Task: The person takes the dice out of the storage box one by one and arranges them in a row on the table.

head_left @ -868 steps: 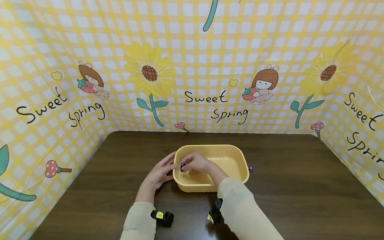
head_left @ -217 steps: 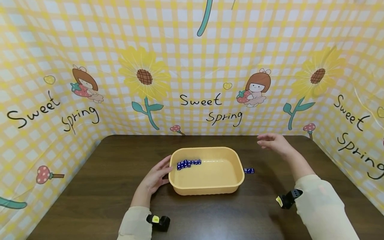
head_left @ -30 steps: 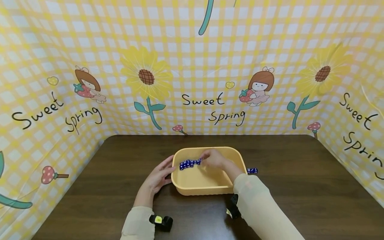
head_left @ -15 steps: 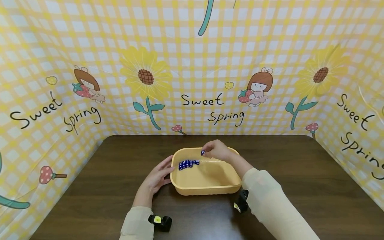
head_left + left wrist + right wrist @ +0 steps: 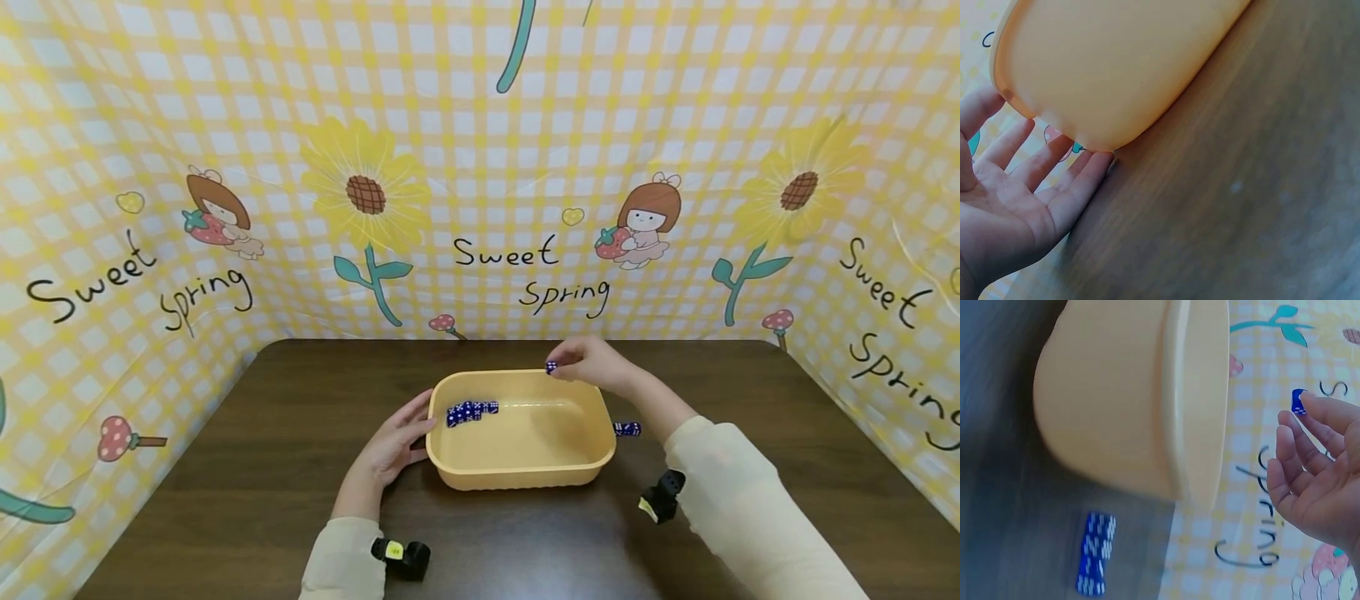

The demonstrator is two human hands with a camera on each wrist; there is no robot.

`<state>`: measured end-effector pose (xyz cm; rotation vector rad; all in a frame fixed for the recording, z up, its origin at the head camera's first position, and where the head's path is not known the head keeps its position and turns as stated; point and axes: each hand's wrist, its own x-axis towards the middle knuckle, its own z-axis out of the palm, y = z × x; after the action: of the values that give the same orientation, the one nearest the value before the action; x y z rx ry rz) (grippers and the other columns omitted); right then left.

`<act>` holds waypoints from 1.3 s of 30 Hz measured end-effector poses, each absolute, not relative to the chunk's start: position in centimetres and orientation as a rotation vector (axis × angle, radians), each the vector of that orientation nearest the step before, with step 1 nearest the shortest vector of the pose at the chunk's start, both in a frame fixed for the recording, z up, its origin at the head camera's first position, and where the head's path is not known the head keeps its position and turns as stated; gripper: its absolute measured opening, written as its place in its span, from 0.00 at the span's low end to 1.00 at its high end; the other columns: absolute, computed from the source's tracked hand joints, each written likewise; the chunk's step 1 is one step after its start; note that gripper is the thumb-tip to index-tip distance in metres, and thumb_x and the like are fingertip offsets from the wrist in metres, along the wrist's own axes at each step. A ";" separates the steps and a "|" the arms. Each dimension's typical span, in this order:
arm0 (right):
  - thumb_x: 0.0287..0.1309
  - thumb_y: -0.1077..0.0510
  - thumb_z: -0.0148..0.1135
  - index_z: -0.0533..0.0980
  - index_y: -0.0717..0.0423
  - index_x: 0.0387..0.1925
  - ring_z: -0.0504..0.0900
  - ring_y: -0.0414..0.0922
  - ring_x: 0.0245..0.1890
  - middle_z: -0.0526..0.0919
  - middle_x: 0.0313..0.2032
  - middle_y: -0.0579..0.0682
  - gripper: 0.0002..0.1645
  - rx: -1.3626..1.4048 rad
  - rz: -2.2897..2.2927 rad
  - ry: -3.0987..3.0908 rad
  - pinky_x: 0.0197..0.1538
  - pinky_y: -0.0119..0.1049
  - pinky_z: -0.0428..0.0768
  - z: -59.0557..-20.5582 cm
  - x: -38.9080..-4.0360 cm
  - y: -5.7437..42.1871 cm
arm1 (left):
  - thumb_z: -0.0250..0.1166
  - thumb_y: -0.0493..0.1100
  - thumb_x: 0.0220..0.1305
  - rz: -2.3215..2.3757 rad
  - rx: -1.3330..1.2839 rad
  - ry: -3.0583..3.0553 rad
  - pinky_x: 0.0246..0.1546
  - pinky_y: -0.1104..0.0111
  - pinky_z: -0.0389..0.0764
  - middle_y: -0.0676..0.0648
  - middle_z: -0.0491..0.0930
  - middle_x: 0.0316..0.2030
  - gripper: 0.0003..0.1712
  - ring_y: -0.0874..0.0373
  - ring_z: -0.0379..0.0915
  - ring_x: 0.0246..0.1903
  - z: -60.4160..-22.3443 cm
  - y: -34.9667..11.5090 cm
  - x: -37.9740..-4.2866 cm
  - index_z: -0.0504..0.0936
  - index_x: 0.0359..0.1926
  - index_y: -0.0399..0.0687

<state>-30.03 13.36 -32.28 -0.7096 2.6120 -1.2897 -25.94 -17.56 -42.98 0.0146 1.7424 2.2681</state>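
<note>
A blue die with white pips (image 5: pixel 551 367) is pinched between the thumb and fingertips of my right hand (image 5: pixel 596 364), above the far rim of a yellow plastic basin (image 5: pixel 525 479). In the right wrist view the same die (image 5: pixel 1299 401) shows at the fingertips, the other fingers loosely bent. My left hand (image 5: pixel 392 443) rests against the basin's left end; the left wrist view shows its spread, nearly straight fingers touching the outer wall. Inside the basin, several blue dice (image 5: pixel 468 412) form a cluster at the left.
A short row of blue dice (image 5: pixel 627 429) lies on the dark wooden table (image 5: pixel 750 467) beside the basin's right end. Yellow checked cloth (image 5: pixel 480 167) with printed flowers rises behind the table and at both sides.
My right hand has lifted a die from the right end of the cluster and carried it up and right to above the rim. The left hand and basin stay nearly still.
</note>
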 end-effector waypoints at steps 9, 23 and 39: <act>0.51 0.62 0.58 0.74 0.67 0.40 0.76 0.49 0.34 0.78 0.33 0.54 0.15 -0.621 -1.322 2.636 0.36 0.38 0.74 -31.8 -29.7 17.7 | 0.55 0.36 0.58 2.260 0.011 1.752 0.42 0.52 0.67 0.43 0.56 0.60 0.31 0.49 0.56 0.55 -43.1 -17.5 -25.9 0.58 0.62 0.54; 0.50 0.62 0.58 0.75 0.68 0.38 0.76 0.48 0.32 0.79 0.31 0.54 0.14 -0.556 -1.271 2.727 0.35 0.40 0.73 -33.1 -28.3 23.0 | 0.54 0.36 0.58 2.247 0.014 1.756 0.41 0.54 0.68 0.44 0.55 0.61 0.32 0.49 0.55 0.55 -43.0 -17.6 -25.9 0.57 0.63 0.54; 0.47 0.67 0.58 0.75 0.70 0.33 0.75 0.45 0.28 0.78 0.27 0.52 0.09 -0.599 -1.215 2.776 0.29 0.34 0.73 -37.9 -27.2 26.1 | 0.54 0.36 0.58 2.252 0.009 1.760 0.41 0.53 0.67 0.44 0.55 0.61 0.31 0.49 0.55 0.56 -43.1 -17.5 -25.9 0.57 0.62 0.54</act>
<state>-27.16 26.08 -37.93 -0.5989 2.7762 -1.2148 -25.92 -17.54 -43.07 0.0089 1.7601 2.2523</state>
